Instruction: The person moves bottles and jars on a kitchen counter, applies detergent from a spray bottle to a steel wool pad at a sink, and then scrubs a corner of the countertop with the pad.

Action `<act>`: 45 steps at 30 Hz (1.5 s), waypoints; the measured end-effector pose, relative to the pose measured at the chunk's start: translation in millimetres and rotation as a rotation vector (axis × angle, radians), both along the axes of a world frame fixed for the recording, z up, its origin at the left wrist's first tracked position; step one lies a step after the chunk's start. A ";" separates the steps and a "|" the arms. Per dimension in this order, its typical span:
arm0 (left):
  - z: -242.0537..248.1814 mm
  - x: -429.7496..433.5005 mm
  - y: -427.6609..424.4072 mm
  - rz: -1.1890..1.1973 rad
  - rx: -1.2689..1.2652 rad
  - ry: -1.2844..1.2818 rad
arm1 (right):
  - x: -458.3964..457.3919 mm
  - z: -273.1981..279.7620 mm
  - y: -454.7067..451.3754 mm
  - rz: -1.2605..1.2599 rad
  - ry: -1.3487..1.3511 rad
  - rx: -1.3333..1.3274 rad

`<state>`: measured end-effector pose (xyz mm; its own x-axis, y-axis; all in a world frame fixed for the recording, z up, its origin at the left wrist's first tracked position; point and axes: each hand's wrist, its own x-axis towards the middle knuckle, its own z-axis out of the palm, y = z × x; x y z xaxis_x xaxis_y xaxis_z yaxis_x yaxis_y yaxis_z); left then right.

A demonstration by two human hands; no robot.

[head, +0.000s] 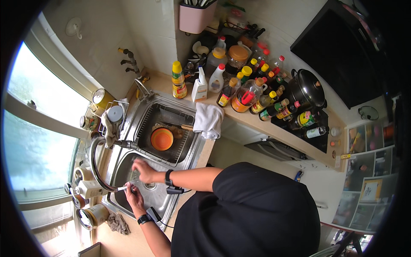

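Observation:
My left hand [136,198] is raised over the near sink basin [160,200], right at the mouth of the curved metal faucet [95,160]. Its fingers are closed around a small dark object [134,190], mostly hidden and too small to identify. White water runs from the spout onto these fingers. Just beyond, my right hand [145,171] hangs above the same basin, blurred by motion, with its fingers curled. Whether it holds anything cannot be seen. Water splashes between the hands, close to the drain [150,186]. Both wrists wear dark bands with small boxes.
The other basin holds a wire rack [145,121], an orange bowl [162,139] and a wooden-handled utensil [187,127]. A white towel [208,120] drapes over the counter edge. Several sauce bottles [247,96] and a black pot [306,88] crowd the counter. Jars [93,216] line the windowsill.

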<state>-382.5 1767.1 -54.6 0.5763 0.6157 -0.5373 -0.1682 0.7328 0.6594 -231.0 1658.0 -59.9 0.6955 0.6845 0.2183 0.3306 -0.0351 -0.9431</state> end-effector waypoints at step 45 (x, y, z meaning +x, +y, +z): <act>65.5 22.4 -17.1 0.121 0.086 0.068 | 103.6 -5.1 32.0 -0.075 0.645 -0.392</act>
<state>-360.1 1750.0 10.9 0.4591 0.7236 -0.5154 -0.2043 0.6506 0.7315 -127.5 1690.0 -65.0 0.6510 0.5737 -0.4971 -0.2985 -0.4086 -0.8625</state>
